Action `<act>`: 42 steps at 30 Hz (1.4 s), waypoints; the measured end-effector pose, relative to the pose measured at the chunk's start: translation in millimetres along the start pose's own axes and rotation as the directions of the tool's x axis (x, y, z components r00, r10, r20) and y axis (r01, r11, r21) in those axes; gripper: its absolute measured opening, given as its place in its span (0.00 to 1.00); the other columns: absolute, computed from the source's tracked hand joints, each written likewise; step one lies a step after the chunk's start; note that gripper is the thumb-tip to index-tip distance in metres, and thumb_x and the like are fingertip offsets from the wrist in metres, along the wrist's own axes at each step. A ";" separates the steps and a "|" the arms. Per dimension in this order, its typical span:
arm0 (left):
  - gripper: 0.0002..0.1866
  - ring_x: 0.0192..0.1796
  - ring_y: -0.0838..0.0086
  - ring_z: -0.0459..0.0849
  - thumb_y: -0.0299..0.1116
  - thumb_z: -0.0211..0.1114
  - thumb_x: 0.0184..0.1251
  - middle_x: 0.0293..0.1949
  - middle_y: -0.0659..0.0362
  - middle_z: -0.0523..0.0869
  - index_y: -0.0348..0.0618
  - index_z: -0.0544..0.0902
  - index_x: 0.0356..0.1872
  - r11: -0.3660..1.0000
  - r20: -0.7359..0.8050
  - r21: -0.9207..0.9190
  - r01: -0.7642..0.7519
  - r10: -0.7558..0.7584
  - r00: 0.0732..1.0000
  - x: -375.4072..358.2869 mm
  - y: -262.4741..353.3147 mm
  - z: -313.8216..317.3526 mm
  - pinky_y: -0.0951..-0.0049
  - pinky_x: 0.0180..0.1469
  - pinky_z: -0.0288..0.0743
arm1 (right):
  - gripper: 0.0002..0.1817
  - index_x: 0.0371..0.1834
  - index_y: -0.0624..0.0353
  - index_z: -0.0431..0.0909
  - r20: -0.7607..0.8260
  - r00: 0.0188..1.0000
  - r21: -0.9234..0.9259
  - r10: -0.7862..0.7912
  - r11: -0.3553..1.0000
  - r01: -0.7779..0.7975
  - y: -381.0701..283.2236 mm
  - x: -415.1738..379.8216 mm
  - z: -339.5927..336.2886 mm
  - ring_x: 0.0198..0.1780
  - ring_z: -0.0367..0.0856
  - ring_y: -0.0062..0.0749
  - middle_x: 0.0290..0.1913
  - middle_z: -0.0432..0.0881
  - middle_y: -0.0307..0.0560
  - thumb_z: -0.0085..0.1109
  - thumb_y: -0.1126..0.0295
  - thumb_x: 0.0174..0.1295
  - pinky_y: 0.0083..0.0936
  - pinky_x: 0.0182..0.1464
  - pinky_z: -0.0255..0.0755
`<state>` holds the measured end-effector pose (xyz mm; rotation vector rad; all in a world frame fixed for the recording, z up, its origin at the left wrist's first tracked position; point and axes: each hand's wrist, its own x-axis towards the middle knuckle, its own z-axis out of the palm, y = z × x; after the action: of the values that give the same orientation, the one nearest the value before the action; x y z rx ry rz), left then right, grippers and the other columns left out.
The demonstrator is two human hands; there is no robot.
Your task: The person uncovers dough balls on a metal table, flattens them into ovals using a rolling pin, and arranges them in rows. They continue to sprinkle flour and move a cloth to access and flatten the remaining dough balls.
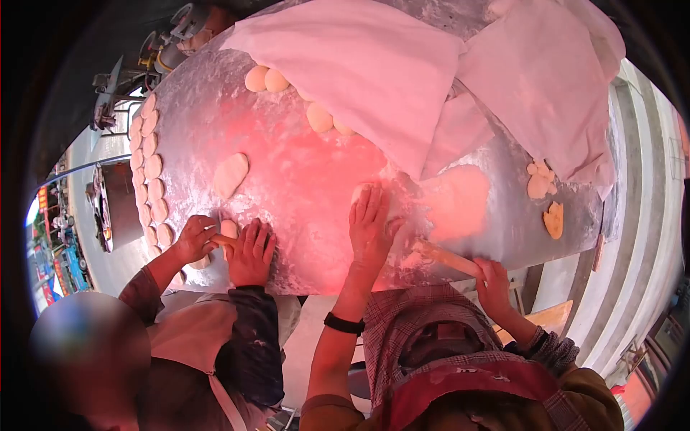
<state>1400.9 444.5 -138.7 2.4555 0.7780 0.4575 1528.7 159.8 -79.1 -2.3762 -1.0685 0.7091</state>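
Observation:
My left hand (370,223) lies flat with its fingers stretched out over a small piece of dough that is mostly hidden under it. A black band is around that wrist. My right hand (494,287) is closed round the near end of a wooden rolling pin (453,260), whose far end rests on the floured metal table (302,244). Beyond the pin, a large flat patch of dough or flour (456,202) lies on the metal.
At the left, a co-worker's hands (251,251) work at dough with a thin wooden stick (223,239). Rows of flat dough pieces (153,167) line the left edge. White cloths (359,65) partly cover dough balls (276,80). Dough scraps (539,181) lie at the right.

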 end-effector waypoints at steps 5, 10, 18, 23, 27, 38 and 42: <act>0.30 0.71 0.52 0.71 0.30 0.70 0.62 0.66 0.48 0.77 0.39 0.74 0.66 0.903 -0.329 -0.164 0.398 -0.430 0.841 8.0 -2.6 19.8 0.53 0.72 0.61 | 0.19 0.57 0.62 0.74 -0.034 0.999 0.068 0.040 0.997 -0.038 2.8 -8.7 -4.1 0.47 0.78 0.57 0.46 0.79 0.58 0.55 0.79 0.61 0.43 0.49 0.72; 0.27 0.65 0.51 0.77 0.22 0.64 0.58 0.59 0.49 0.82 0.38 0.77 0.63 0.988 -0.287 -0.070 0.137 -0.152 0.946 1.9 -1.3 35.6 0.54 0.66 0.70 | 0.21 0.58 0.60 0.74 -0.023 0.998 0.128 0.060 0.990 -0.057 -1.1 -6.2 -12.3 0.49 0.77 0.58 0.48 0.79 0.57 0.54 0.80 0.59 0.45 0.51 0.72; 0.23 0.70 0.54 0.72 0.41 0.66 0.68 0.66 0.53 0.77 0.48 0.80 0.62 0.980 -0.138 0.179 0.088 -0.064 0.988 -19.5 -10.8 13.9 0.53 0.70 0.61 | 0.22 0.60 0.63 0.73 0.039 0.996 0.162 0.084 0.983 -0.090 2.8 -9.8 -11.1 0.52 0.79 0.56 0.51 0.78 0.60 0.55 0.79 0.60 0.40 0.55 0.73; 0.25 0.70 0.54 0.72 0.26 0.67 0.59 0.65 0.53 0.78 0.48 0.82 0.60 0.995 -0.101 -0.094 0.019 -0.029 0.994 -39.0 25.7 51.5 0.52 0.71 0.64 | 0.21 0.58 0.59 0.75 0.028 0.999 0.135 0.039 0.990 -0.042 -7.7 -10.6 -5.8 0.51 0.79 0.57 0.50 0.79 0.57 0.55 0.79 0.58 0.43 0.52 0.74; 0.19 0.74 0.50 0.66 0.38 0.56 0.75 0.69 0.49 0.74 0.46 0.82 0.61 0.912 -0.190 -0.078 0.403 -0.411 0.892 -36.5 -13.9 4.4 0.50 0.74 0.57 | 0.22 0.59 0.63 0.73 0.062 0.998 0.161 0.000 0.987 -0.010 -11.1 -2.1 -6.2 0.52 0.79 0.56 0.50 0.78 0.60 0.56 0.78 0.59 0.40 0.55 0.73; 0.31 0.78 0.50 0.55 0.48 0.43 0.80 0.77 0.51 0.61 0.41 0.63 0.75 0.814 -0.392 -0.399 0.423 -0.568 0.724 -53.1 -35.1 -36.3 0.46 0.77 0.46 | 0.26 0.62 0.57 0.75 0.115 0.947 0.018 -0.301 0.953 0.301 -99.0 107.6 44.0 0.52 0.79 0.47 0.53 0.79 0.50 0.61 0.73 0.57 0.39 0.52 0.75; 0.31 0.80 0.50 0.49 0.49 0.40 0.80 0.79 0.52 0.56 0.45 0.58 0.78 0.868 -0.097 0.284 0.408 -0.398 0.912 -24.4 -72.2 -45.1 0.44 0.77 0.41 | 0.30 0.67 0.57 0.71 0.140 0.782 -0.267 -0.607 0.738 0.620 -119.3 167.4 88.6 0.65 0.73 0.41 0.65 0.74 0.46 0.61 0.64 0.60 0.36 0.64 0.70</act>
<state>1330.2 497.1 -147.1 2.4550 1.4307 0.2355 1504.5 377.6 -124.4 -2.0116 -1.9703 0.3655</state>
